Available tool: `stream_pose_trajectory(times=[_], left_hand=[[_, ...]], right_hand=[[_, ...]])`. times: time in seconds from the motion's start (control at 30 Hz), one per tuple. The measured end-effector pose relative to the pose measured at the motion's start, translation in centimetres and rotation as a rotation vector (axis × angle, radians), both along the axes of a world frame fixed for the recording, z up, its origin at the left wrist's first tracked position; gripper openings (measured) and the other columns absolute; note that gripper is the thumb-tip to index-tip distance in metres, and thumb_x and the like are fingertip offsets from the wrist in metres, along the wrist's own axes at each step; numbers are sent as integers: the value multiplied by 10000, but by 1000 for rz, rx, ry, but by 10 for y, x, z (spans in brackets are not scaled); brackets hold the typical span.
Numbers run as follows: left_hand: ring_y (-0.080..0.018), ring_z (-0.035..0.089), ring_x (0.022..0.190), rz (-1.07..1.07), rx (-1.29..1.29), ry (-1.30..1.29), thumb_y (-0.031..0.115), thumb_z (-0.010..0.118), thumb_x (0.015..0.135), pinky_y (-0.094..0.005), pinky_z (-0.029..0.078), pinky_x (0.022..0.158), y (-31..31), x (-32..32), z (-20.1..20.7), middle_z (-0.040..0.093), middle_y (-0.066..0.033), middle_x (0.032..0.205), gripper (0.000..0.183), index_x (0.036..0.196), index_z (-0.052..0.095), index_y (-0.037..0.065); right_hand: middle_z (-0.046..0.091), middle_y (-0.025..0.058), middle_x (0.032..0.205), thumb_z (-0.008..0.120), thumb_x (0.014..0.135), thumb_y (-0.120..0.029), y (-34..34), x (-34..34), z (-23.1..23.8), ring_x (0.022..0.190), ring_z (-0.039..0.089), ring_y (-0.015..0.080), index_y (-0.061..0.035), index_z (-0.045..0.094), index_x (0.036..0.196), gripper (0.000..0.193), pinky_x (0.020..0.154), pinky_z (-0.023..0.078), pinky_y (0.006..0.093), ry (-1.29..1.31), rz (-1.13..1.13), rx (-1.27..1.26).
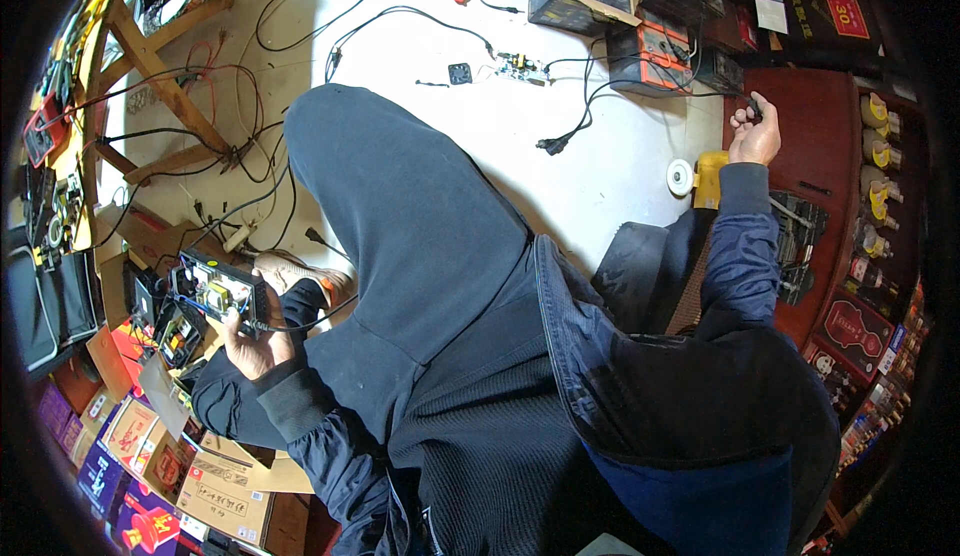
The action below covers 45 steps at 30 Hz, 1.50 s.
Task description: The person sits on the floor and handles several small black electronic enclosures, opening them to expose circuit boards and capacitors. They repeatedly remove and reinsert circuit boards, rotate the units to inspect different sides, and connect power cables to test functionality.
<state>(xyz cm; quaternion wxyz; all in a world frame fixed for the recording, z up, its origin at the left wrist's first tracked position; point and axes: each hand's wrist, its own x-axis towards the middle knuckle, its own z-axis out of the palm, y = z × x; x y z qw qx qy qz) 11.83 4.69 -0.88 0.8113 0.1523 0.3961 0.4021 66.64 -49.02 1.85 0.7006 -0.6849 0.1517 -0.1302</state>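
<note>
My left hand [257, 341] is closed around the edge of an opened black power-supply case [222, 289]. Its circuit board shows, with a yellow transformer and blue wires, and a black cable runs from its side toward my leg. Out to the far right, my right hand [755, 138] is closed on a small black piece [755, 109], perhaps a plug; a thin dark cable leads toward it from the batteries. Its exact kind is too small to make out. Below that hand is a reddish-brown wooden surface [810, 146].
On the white floor lie a bare circuit board [520, 68], a small black fan [460, 74] and a loose black plug [552, 144]. Batteries [650, 56] stand at the back right. A wooden frame [150, 61] with tangled cables is at left, cardboard boxes [225, 496] at lower left.
</note>
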Motion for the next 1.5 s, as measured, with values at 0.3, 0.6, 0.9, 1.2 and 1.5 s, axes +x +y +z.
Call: stream_pose_trajectory(times=[0.3,0.6,0.9,1.2,1.5], left_hand=[[-464,625,1238,-5,5,-11,3,655,862,-560,568,1061,1,-5,-3,613,-318,1323,551,1376,489,-110],[-495,596,1277,3,4,3,1,649,861,-575,561,1069,2,-5,-5,577,-331,1377,623,1441,444,-96],[-495,606,1271,-15,11,-3,3,656,851,-569,556,1079,1,0,-1,597,-304,1377,676,1490,442,-43],[-481,586,1292,-5,18,23,4,668,855,-566,546,1091,2,-4,-3,584,-323,1366,620,1431,462,-98],[-487,579,1296,-26,10,24,13,673,854,-553,552,1084,4,-8,-6,579,-311,1366,627,1435,461,-89]], right_hand=[[582,20,791,750,935,-147,28,-10,-7,641,559,115,5,695,1071,211,566,477,274,-45,64,-166],[672,19,814,784,923,-124,58,-26,-6,632,571,64,-6,733,1061,189,563,470,220,-62,258,-400],[619,19,685,733,967,-515,104,-64,-1,606,625,119,-76,661,853,459,628,528,295,238,606,-572],[503,-13,650,639,1039,-428,121,-184,-93,529,492,129,-131,549,806,388,483,417,306,1010,748,-44],[721,118,925,737,933,-473,61,-260,-203,859,672,244,20,708,1118,527,803,527,375,1113,817,-702]])
